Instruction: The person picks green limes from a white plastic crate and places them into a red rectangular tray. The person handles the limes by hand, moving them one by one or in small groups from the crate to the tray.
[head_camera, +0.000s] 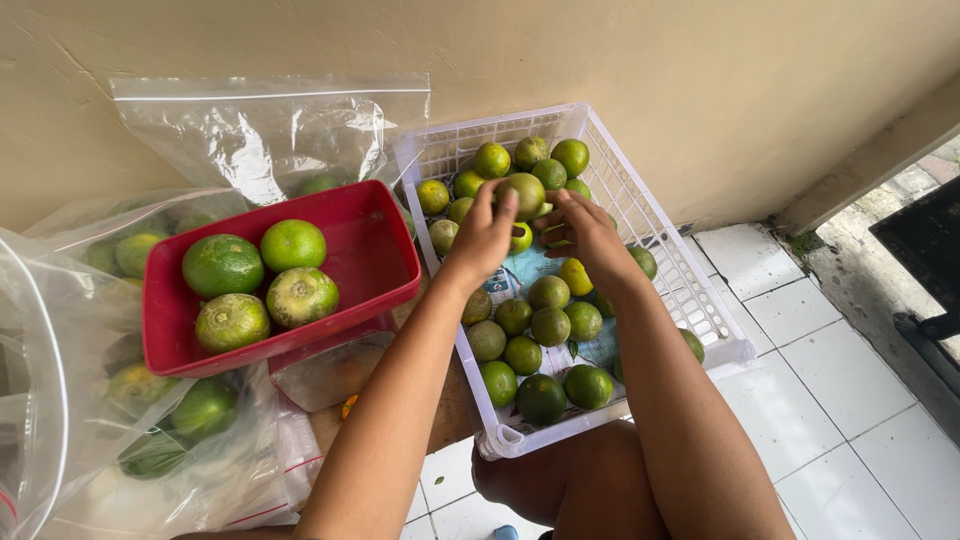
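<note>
Left of the basket (700, 300) of limes (550, 325), a tub (385, 250) holding four oranges (258, 280), bags (270, 130) behind.

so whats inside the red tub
Four large green citrus fruits sit in the left part of the red tub; its right part shows bare red floor. Whatever lies under the fruits is covered. Both hands are over at the white crate.

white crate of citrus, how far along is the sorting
Done so far: four large green fruits lie in the red tub, and more sit in the clear bags at the left. In hand: the left hand and right hand together have a grip on one greenish fruit above the white crate. Left: about two dozen small fruits in the crate.
</note>
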